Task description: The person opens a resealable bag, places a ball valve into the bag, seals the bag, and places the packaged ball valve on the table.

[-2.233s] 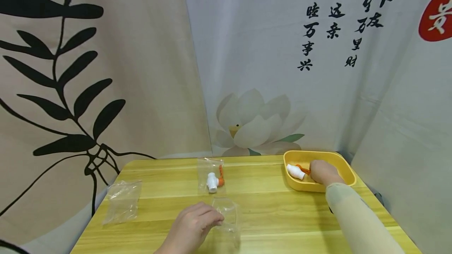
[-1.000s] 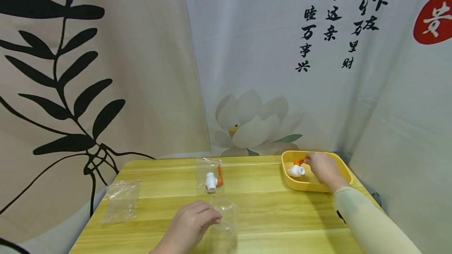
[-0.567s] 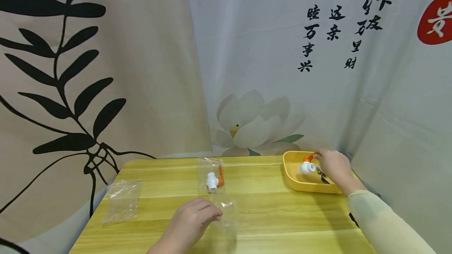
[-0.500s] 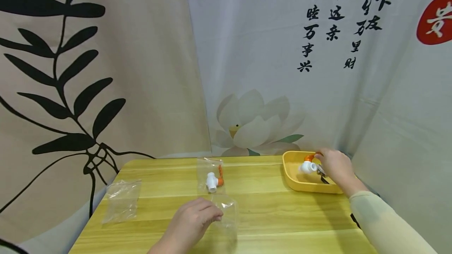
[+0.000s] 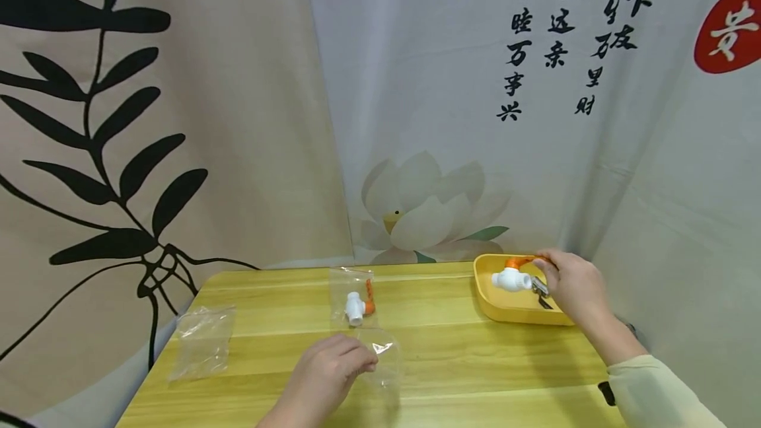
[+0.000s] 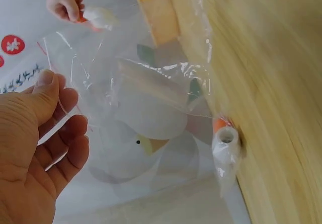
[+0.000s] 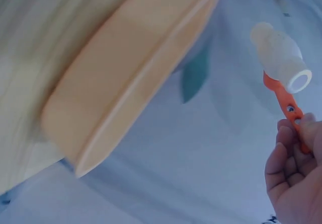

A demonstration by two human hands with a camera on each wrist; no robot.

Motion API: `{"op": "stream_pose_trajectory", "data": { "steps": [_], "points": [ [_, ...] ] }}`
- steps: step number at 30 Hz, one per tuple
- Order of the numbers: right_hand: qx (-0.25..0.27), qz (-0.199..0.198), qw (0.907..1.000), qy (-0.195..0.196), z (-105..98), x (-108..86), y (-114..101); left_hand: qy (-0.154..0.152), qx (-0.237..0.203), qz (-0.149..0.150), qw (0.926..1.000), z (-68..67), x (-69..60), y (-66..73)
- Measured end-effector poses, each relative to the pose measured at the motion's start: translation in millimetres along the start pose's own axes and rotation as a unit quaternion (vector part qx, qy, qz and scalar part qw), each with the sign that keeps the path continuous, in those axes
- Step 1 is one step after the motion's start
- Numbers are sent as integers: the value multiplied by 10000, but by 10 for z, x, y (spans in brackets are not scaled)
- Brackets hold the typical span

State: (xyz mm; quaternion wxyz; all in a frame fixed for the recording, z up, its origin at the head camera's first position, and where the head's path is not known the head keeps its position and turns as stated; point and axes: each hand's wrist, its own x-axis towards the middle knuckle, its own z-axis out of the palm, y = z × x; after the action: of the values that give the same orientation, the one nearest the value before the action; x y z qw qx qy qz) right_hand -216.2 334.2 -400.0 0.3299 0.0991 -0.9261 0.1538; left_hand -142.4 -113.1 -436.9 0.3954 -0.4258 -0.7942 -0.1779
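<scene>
Ball valve now lifted free of tray at table's far-right corner, right hand pinching its orange handle; left hand pinches zip bag

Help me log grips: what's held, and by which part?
Right hand: a valve, by its orange handle. Left hand: a clear bag, by one edge.

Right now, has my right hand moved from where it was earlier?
Yes, your right hand has moved rightward, from the middle of the tray to its right end.
</scene>
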Motion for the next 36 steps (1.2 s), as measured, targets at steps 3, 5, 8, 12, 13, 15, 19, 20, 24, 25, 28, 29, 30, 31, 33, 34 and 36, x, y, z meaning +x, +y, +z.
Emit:
{"op": "stream_pose_trajectory", "data": {
  "steps": [3, 5, 8, 12, 13, 15, 19, 20, 24, 25, 28, 29, 30, 31, 33, 34, 36],
  "points": [
    [155, -305, 9980, 527, -45, -19, -141, 86, 48, -75, 9999, 24, 21, 18],
    [235, -545, 9948, 825, -63, -13, -220, 122, 88, -118, 9998, 38, 41, 33],
    [367, -779, 9904, 1081, -91, 6, -316, 113, 141, -156, 9997, 53, 73, 49],
    [606, -867, 9869, 1216, -136, 26, -426, -17, 125, -152, 9998, 58, 130, 52],
    [675, -912, 9858, 1237, -148, 31, -459, -59, 125, -151, 9998, 58, 146, 48],
    [790, -1063, 9822, 1333, -170, 44, -532, -131, 130, -162, 9997, 59, 178, 37],
    [1167, -1488, 9693, 1569, -211, 75, -730, -195, 238, -132, 9994, 59, 227, 21],
    [1272, -1600, 9652, 1633, -222, 84, -788, -211, 241, -129, 9994, 59, 234, 21],
    [1720, -1909, 9505, 1749, -257, 104, -1031, -267, 264, -46, 9993, 69, 253, 25],
    [1782, -1979, 9477, 1762, -267, 107, -1087, -276, 274, -21, 9992, 75, 255, 25],
    [2035, -2102, 9407, 1719, -282, 103, -1240, -291, 310, 43, 9991, 88, 261, 25],
    [2104, -2129, 9391, 1688, -287, 101, -1282, -306, 323, 52, 9990, 91, 260, 27],
    [2156, -2164, 9375, 1664, -290, 99, -1319, -319, 337, 62, 9989, 92, 259, 29],
    [2192, -2194, 9363, 1650, -291, 97, -1350, -335, 346, 64, 9988, 93, 257, 31],
    [2268, -2242, 9342, 1602, -291, 90, -1399, -364, 355, 63, 9987, 94, 253, 34],
    [2275, -2265, 9336, 1593, -289, 87, -1417, -363, 359, 70, 9987, 92, 251, 37],
    [2266, -2316, 9328, 1576, -284, 79, -1447, -353, 370, 87, 9987, 90, 252, 40]
  ]
}}
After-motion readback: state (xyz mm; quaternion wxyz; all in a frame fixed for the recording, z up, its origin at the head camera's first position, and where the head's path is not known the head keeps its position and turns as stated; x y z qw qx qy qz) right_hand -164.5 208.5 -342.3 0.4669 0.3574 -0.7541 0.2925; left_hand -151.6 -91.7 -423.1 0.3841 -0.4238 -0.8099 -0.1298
